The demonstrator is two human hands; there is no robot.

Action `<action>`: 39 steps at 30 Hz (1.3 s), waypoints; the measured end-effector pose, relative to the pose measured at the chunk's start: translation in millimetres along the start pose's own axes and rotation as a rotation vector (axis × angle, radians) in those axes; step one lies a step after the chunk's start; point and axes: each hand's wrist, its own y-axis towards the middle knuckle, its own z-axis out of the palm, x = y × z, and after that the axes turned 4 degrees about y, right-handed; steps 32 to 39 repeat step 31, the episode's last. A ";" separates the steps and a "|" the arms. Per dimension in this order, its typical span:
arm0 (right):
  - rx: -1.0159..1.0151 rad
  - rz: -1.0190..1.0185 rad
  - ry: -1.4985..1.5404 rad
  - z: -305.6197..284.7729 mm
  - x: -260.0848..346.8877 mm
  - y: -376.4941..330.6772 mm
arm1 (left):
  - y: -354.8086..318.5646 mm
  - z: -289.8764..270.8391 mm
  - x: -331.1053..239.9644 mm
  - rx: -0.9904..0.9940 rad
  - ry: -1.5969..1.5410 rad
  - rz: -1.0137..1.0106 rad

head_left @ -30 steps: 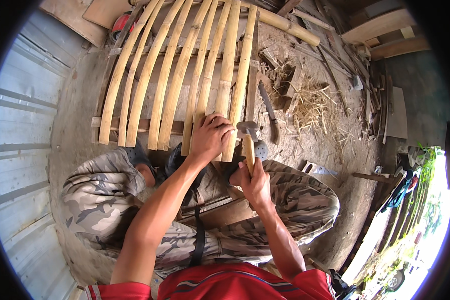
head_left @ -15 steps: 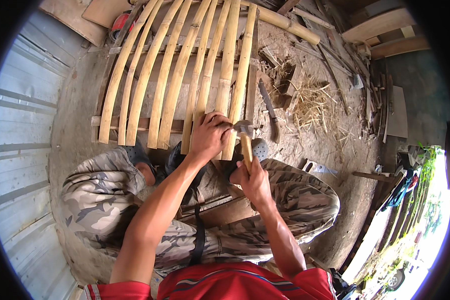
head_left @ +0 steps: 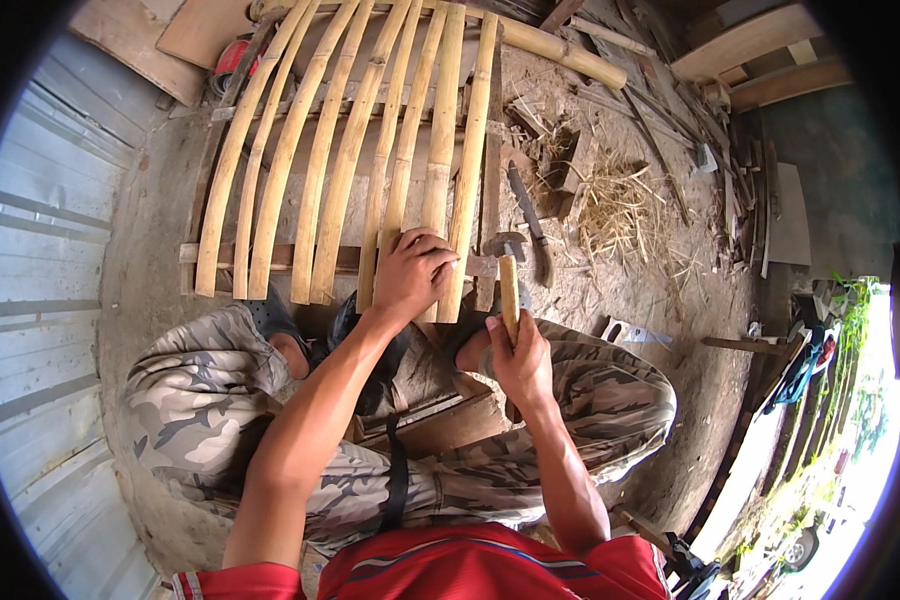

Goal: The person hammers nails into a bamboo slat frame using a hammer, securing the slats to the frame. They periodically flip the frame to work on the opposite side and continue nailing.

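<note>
Several pale split-bamboo slats [head_left: 355, 150] lie side by side across a wooden frame [head_left: 288, 255]. My left hand [head_left: 410, 272] is closed over the lower part of a slat near the right side, fingers curled around it. Whether a nail is between its fingertips is hidden. In my right hand [head_left: 522, 362] is a hammer [head_left: 510, 290], gripped by its wooden handle. Its metal head is raised just right of the rightmost slat, apart from it.
A long knife [head_left: 532, 222] lies on the floor right of the frame, beside wood offcuts [head_left: 570, 175] and bamboo shavings [head_left: 615, 210]. A handsaw [head_left: 635, 332] rests by my right knee. Corrugated metal sheeting [head_left: 40, 290] stands on the left. A thick bamboo pole [head_left: 570, 58] crosses the far end.
The hammer head has lifted away from beside my left fingers and moved right. My right hand has shifted slightly right with it. My left hand stays on the slat.
</note>
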 end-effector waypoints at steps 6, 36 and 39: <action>-0.043 0.001 -0.015 -3.4 -7.2 -1.5 | 48.3 -2.2 10.5 0.114 0.121 -0.081; -0.008 -0.174 0.081 11.4 3.9 0.6 | 107.1 39.4 19.5 0.424 0.570 -0.162; -0.008 -0.174 0.081 11.4 3.9 0.6 | 107.1 39.4 19.5 0.424 0.570 -0.162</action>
